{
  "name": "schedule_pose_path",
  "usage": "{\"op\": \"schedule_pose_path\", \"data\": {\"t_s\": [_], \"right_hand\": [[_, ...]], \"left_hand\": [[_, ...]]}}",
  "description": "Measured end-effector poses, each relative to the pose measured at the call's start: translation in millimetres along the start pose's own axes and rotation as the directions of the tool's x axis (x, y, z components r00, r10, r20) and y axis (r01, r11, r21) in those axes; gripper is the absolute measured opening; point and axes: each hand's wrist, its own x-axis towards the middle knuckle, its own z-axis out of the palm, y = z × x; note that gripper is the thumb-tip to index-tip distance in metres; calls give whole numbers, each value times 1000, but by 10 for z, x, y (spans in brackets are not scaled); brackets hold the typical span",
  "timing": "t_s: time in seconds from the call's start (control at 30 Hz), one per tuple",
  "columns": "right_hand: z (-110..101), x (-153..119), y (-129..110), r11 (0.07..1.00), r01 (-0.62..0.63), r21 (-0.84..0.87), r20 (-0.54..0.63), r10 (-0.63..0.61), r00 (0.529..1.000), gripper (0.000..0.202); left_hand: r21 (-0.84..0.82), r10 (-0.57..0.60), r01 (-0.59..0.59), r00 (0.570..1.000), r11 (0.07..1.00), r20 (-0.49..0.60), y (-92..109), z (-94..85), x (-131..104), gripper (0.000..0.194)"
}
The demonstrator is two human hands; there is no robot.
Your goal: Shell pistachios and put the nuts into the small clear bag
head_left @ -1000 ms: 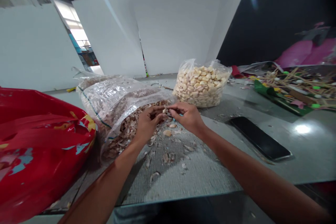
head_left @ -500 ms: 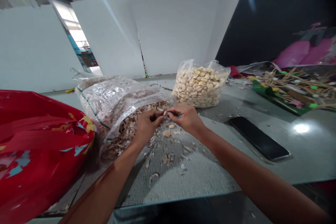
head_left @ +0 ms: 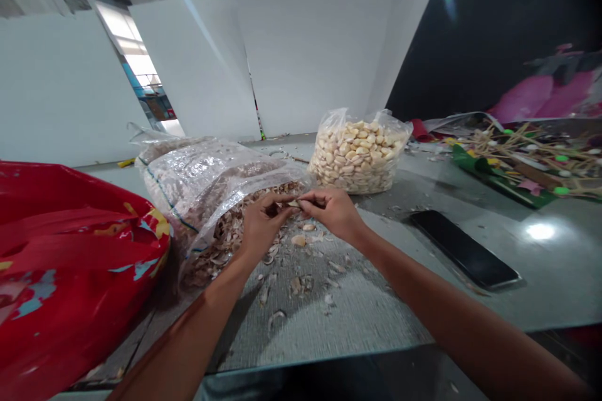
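My left hand [head_left: 264, 220] and my right hand [head_left: 335, 212] meet at the middle of the table, thumbs and forefingers pinched around a small pale bean [head_left: 294, 203]. Most of the bean is covered by the fingertips. Just below them lie two loose beans, one a broad bean [head_left: 298, 240], amid scraps of skin [head_left: 301, 283]. Left of my left hand, a clear plastic bag [head_left: 207, 166] lies on its side, its mouth open on brown skins [head_left: 230, 229]. Behind my right hand stands a clear bag of pale peeled beans [head_left: 360, 153].
A black phone [head_left: 463, 247] lies on the grey table [head_left: 357, 319] to the right. Farther right are thin sticks with coloured tips [head_left: 522, 147] and a green sheet [head_left: 489, 178]. A shiny red bag [head_left: 70, 276] fills the left side. White panels [head_left: 310, 50] stand behind.
The bean between my fingertips has turned slightly and shows flatter. Both hands stay in nearly the same place.
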Motion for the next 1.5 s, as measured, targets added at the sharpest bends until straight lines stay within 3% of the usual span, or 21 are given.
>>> {"op": "schedule_pose_path", "data": {"t_s": [0.13,0.5,0.67,0.77,0.9,1.03,1.2,1.33,1.5], "right_hand": [[24,-4,-22,999,7,43,-23,-6,1000,23],[30,-56,-85,950,103,-296,-46,-122,991,20],[49,-50,-39,962,104,-251,-36,-116,993,21],[66,-48,-35,997,-6,-75,-20,4,1000,26],[86,-69,-69,977,-169,129,24,168,986,35],[107,-77,-59,987,-150,59,-2,151,989,29],[138,-62,-46,985,-40,-170,-75,27,997,20],[155,-55,-45,951,-37,-306,-119,0,993,18],[148,-38,-8,982,-61,-181,-140,35,990,18]], "left_hand": [[-121,-92,92,996,988,11,56,8,2,35],[-277,-191,190,981,942,23,-12,55,10,39],[-190,-123,123,992,974,15,34,47,2,29],[-129,-22,21,1000,991,-11,0,37,-3,22],[48,182,-179,982,983,-54,-42,13,-13,12],[224,335,-326,942,918,-1,-23,-18,-22,9],[324,354,-355,933,877,63,-19,-24,-37,11],[354,350,-358,933,864,87,-29,-3,-48,10],[207,267,-260,964,943,-5,-44,44,-44,12]]}}
